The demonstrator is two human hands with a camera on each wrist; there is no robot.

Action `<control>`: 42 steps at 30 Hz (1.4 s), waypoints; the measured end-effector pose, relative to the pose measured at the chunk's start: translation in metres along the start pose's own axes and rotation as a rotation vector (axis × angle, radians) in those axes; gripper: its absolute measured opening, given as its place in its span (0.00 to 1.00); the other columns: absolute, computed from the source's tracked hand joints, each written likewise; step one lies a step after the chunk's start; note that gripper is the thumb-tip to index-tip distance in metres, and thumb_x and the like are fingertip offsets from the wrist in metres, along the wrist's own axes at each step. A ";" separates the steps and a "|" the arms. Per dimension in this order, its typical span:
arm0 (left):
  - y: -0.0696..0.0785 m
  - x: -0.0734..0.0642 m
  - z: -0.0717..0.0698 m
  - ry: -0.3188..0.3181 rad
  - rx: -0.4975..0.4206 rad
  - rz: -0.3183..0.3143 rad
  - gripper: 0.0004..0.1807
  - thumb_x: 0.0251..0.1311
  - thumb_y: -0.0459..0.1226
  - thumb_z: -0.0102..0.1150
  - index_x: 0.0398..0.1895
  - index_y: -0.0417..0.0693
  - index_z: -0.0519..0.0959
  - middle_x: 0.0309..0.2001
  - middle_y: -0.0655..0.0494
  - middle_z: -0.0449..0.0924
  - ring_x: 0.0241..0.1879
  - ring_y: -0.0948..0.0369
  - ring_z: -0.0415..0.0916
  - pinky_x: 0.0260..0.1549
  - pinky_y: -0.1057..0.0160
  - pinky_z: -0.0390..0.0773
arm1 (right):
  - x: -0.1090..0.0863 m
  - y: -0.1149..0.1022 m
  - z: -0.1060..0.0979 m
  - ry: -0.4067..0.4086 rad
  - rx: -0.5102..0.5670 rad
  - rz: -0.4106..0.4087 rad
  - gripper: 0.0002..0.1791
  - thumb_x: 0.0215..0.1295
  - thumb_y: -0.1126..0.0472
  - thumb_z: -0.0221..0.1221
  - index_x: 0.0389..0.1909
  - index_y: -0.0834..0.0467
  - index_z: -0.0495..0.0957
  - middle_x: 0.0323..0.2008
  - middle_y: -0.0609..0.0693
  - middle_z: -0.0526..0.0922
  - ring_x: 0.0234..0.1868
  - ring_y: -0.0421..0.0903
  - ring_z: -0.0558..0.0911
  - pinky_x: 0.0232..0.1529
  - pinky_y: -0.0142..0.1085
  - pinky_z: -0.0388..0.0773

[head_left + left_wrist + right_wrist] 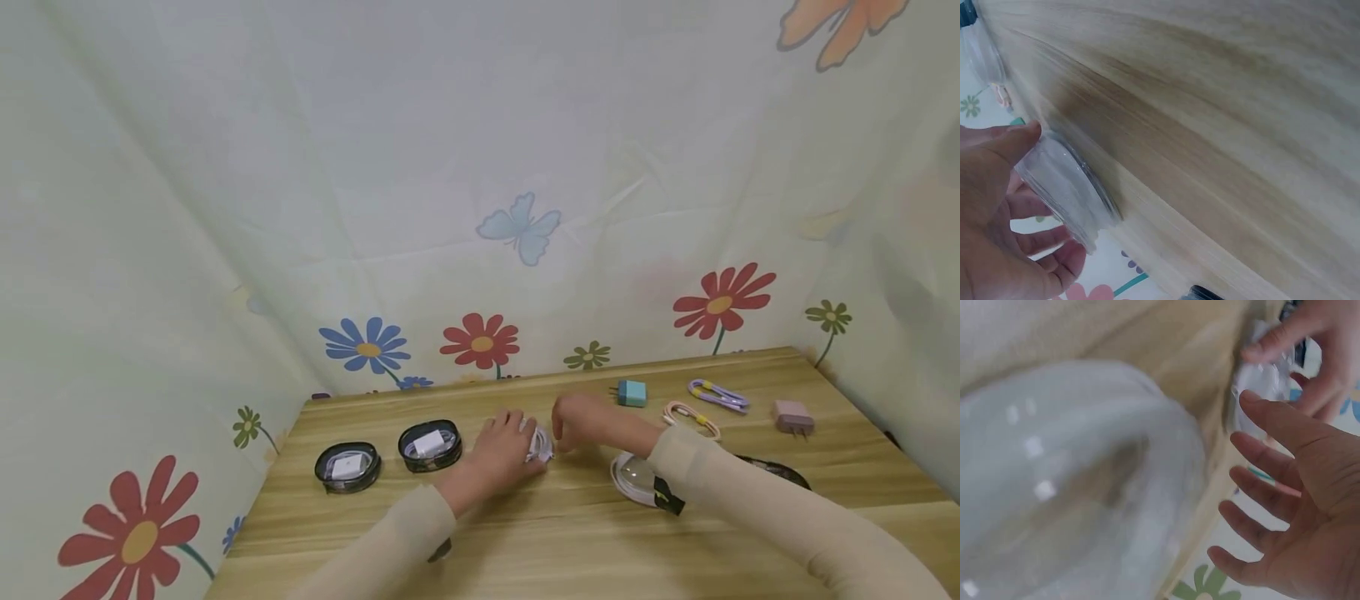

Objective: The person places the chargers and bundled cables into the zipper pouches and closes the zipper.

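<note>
My left hand (501,450) holds a coiled white cable (538,445) in what looks like clear plastic, near the middle of the table. In the left wrist view, the thumb lies on one side of this bundle (1066,181) and the other fingers lie on the far side. Just to its right hovers my right hand (588,422), holding nothing. The right wrist view shows the right hand's fingers (1260,490) spread and slightly bent. A second coiled white cable (626,492) with a black strap (667,497) lies below the right wrist and looms blurred in the right wrist view.
Two black oval cases (348,490) holding white adapters and cables stand on the left. Toward the back right lie a teal plug adapter (632,393), a purple cable (718,396), a peach cable (692,419) and a pink adapter (793,417). Black mesh (776,472) shows behind the right sleeve.
</note>
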State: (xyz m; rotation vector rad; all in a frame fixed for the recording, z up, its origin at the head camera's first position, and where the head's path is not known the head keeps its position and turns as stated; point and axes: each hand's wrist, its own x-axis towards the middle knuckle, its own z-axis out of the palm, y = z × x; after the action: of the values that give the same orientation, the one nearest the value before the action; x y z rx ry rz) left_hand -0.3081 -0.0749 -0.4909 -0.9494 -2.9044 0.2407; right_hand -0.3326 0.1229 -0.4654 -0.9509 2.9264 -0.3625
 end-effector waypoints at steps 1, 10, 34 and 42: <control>0.000 0.000 0.001 0.005 -0.003 -0.008 0.41 0.64 0.64 0.58 0.71 0.47 0.70 0.63 0.46 0.71 0.61 0.49 0.66 0.60 0.47 0.72 | 0.000 -0.003 0.002 0.012 0.003 0.010 0.09 0.44 0.59 0.78 0.23 0.53 0.86 0.34 0.47 0.84 0.33 0.47 0.81 0.33 0.39 0.79; 0.002 0.000 0.003 0.060 0.000 -0.036 0.43 0.62 0.65 0.60 0.68 0.43 0.72 0.59 0.46 0.72 0.57 0.50 0.67 0.54 0.51 0.77 | -0.003 -0.019 0.018 0.116 0.009 0.118 0.11 0.47 0.56 0.79 0.16 0.52 0.85 0.57 0.59 0.83 0.58 0.68 0.76 0.52 0.69 0.73; 0.005 -0.003 0.003 0.046 -0.006 -0.064 0.41 0.68 0.63 0.54 0.71 0.43 0.69 0.65 0.43 0.71 0.62 0.47 0.68 0.54 0.51 0.79 | -0.010 -0.023 0.022 0.057 -0.107 0.009 0.12 0.65 0.58 0.67 0.21 0.53 0.84 0.65 0.63 0.75 0.65 0.77 0.67 0.58 0.77 0.61; 0.011 -0.008 0.001 0.011 0.014 -0.080 0.37 0.72 0.56 0.54 0.74 0.41 0.66 0.71 0.41 0.66 0.66 0.47 0.68 0.54 0.52 0.80 | -0.016 -0.027 0.026 0.188 -0.351 -0.012 0.09 0.66 0.53 0.66 0.44 0.47 0.90 0.72 0.59 0.69 0.70 0.79 0.59 0.60 0.80 0.52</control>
State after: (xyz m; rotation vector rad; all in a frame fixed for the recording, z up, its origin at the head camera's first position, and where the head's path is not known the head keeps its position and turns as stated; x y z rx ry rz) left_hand -0.2953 -0.0711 -0.4937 -0.8282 -2.9184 0.2496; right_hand -0.3018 0.1058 -0.4848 -1.0207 3.2262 0.0725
